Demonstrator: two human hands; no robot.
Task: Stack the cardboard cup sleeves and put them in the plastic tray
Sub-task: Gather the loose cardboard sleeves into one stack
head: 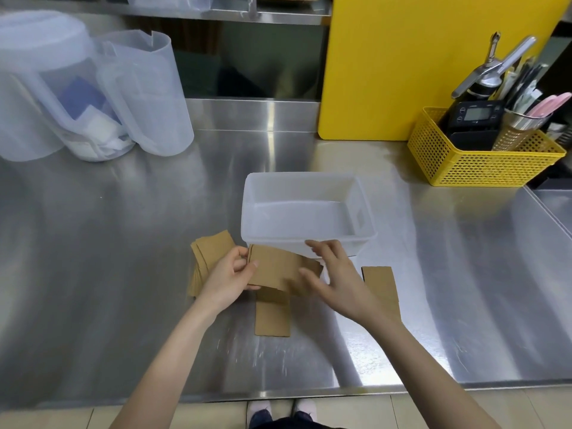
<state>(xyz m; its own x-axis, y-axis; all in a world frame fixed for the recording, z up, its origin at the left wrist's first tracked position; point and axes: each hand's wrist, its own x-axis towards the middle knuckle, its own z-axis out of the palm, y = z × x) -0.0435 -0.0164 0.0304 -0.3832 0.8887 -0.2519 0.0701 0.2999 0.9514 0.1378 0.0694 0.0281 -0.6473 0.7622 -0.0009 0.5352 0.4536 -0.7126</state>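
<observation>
Left hand fingers are pinching a sleeve; I'm spreading right hand fingers, squaring edges before stacking.

Flat brown sleeves scattered before empty translucent tray

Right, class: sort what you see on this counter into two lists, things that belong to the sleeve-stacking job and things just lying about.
Job: sleeves held in left hand; right hand; loose sleeve; sleeve at right; sleeve pile; tray.

Lying about: jugs; yellow basket; yellow board; timer.
</observation>
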